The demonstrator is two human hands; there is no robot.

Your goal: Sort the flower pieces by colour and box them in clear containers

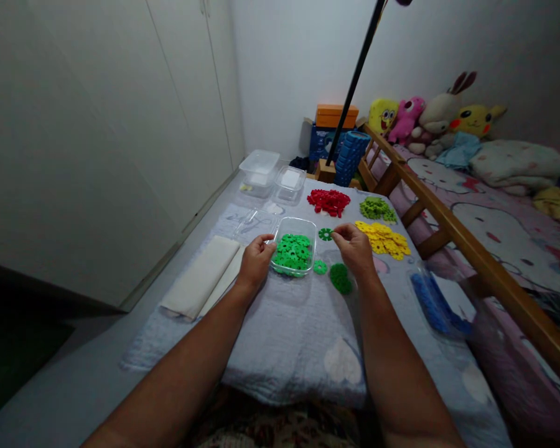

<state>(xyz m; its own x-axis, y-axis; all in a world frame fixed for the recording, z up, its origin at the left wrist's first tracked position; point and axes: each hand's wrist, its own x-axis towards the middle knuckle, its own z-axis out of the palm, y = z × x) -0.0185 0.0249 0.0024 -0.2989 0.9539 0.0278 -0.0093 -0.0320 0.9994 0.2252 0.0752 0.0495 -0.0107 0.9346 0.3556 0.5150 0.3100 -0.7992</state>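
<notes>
My left hand [259, 256] grips the left side of a clear plastic box [314, 228], thumb at its rim. Inside the box lies a heap of green snowflake discs [293, 250]. Between the thumb and fingertips of my right hand [353, 246] is a single darker green snowflake disc [325, 234], held just right of the box. Another green disc [320, 267] rests on the cloth by the box's right side. Below my right hand is a small pile of dark green discs [340, 279].
Red pieces [328, 202], light green pieces [377, 210] and yellow discs [385, 240] lie in piles. A box of blue pieces [436, 305] stands at right, beside the wooden bed rail [448, 218]. Clear containers [260, 163] stand behind; folded cloth [200, 277] lies left.
</notes>
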